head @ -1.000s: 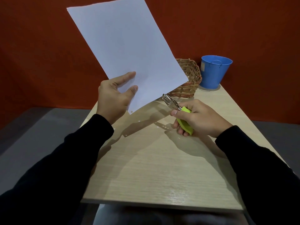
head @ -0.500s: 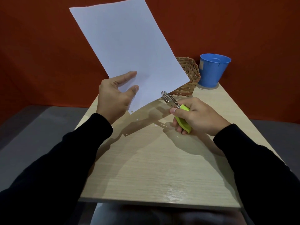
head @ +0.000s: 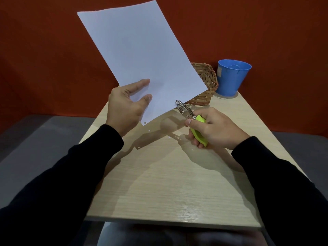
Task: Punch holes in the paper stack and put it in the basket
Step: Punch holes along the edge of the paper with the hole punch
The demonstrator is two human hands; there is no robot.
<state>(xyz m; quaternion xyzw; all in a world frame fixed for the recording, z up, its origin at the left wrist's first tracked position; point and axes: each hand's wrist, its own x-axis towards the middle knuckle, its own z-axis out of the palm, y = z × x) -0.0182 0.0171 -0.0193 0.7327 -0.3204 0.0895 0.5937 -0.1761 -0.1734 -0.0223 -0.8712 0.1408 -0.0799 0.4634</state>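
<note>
My left hand (head: 126,105) holds a white paper stack (head: 142,55) tilted up above the table, thumb in front, fingers behind. One punched hole shows near the stack's lower corner. My right hand (head: 213,129) grips a hole punch (head: 192,120) with green handles. Its metal jaws sit over the paper's lower edge, toward the right. The woven wicker basket (head: 208,82) stands at the table's far end, partly hidden behind the paper.
A blue plastic bucket (head: 231,77) stands right of the basket at the far right corner. Small white paper dots (head: 169,137) lie on the light wooden table (head: 168,183). A red wall rises behind; grey floor lies on both sides.
The hole punch has moved up and left until its jaws meet the paper's lower edge. The paper stack has shifted only slightly.
</note>
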